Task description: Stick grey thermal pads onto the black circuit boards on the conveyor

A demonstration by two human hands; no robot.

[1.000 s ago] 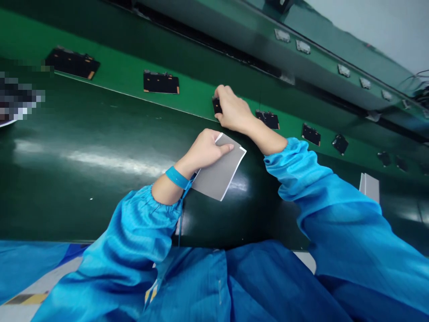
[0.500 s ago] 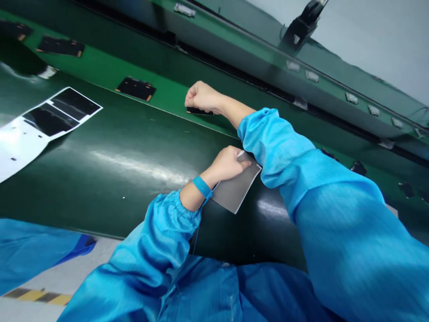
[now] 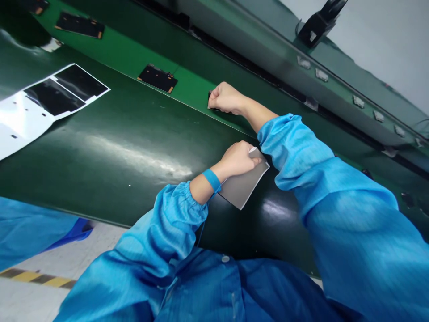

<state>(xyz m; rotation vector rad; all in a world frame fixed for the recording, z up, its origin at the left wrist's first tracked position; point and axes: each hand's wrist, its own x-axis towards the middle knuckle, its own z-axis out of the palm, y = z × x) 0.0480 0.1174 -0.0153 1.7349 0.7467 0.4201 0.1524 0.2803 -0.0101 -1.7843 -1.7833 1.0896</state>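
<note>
My right hand [image 3: 225,98] is closed in a fist, pressed down on a small black board [image 3: 211,103] lying on the bright green conveyor belt [image 3: 127,56]; the hand covers most of the board. My left hand [image 3: 238,158], with a blue wrist strap [image 3: 212,180], grips the upper corner of a grey sheet stack [image 3: 244,187] resting on the dark green worktop [image 3: 110,147]. Both arms wear blue sleeves.
More black boards ride the belt: one [image 3: 157,78] just left of my right hand, another [image 3: 79,24] farther left. A white backing sheet with black rectangles [image 3: 50,100] lies at the left of the worktop. A black bracket [image 3: 318,23] stands above the far rail.
My right hand has stayed closed on the board while the camera swung left and back a little. My left hand has kept its grip on the grey sheets.
</note>
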